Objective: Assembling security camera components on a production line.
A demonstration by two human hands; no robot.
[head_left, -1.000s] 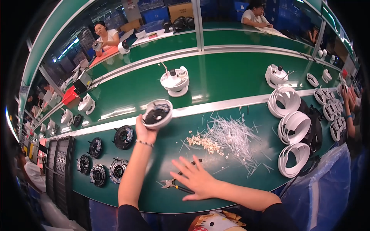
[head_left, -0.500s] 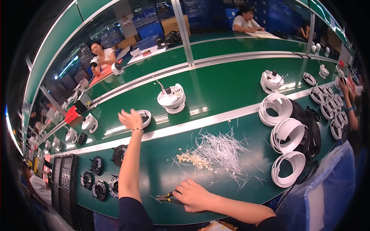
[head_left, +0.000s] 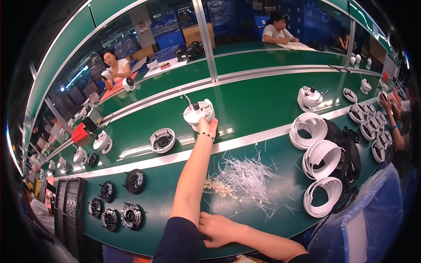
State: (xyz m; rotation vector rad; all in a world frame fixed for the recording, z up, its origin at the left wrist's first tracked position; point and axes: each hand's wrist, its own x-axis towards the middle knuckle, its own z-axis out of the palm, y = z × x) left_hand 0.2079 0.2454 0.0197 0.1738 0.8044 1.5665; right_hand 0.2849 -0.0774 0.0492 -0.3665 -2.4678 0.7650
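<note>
A white dome-shaped device housing stands on the far green belt, with a dark round part on top and a thin wire rising from it. My left hand is closed against its near right side, thumb at the lower rim. My right hand rests low on the bench, fingers wrapped around cutting pliers; my left forearm hides most of the tool. A pile of white cable ties lies beyond my right hand, with small beige connectors at its left edge.
A white bowl-shaped shell with a black insert sits left of the housing. Several black round parts lie at left beside a black tray. White rings stack at right, near a blue plastic-lined bin. People work across the belt.
My left hand has swung right from above the white shell to the white housing. The pliers in my right hand have become mostly covered by my left forearm.
</note>
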